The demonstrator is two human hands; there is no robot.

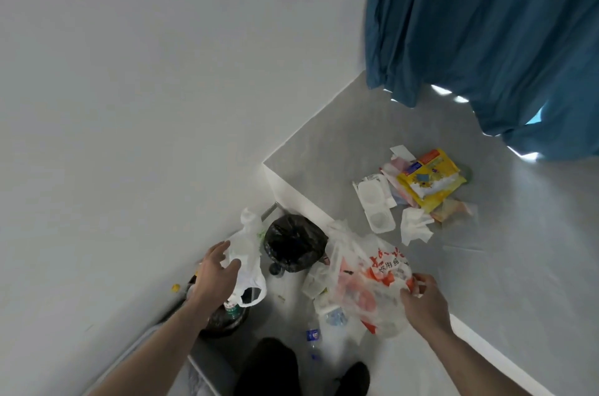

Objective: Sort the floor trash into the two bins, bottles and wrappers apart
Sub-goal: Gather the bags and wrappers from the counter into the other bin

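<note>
Trash is handled with both hands at once. The left hand [216,269] is spread, fingers loosely extended against a white bag [248,261], which hangs just ahead of it over a dark bin [223,319]; whether the bag is actually gripped cannot be told from this angle. The right hand [421,297] pinches the edge of a printed bag [369,282], clear with red lettering, which bulges with contents just left of it.

Risks are judged as follows. The printed bag is held only by a thin edge, so it could slip or tear and spill under its own weight. Bottles could be carried into the wrong bin if a bag is dropped in unsorted. The white bag could snag on the bin rim beneath the left hand.

Counted: two bags in hand; one black bag [293,243] between the hands, probably lining the second bin; one bottle [232,308] in the bin under the left hand; one bottle [312,339] on the floor below the right hand; one yellow wrapper [431,178] and one white tray [376,204] in the pile well beyond the right hand, with several crumpled papers.
</note>
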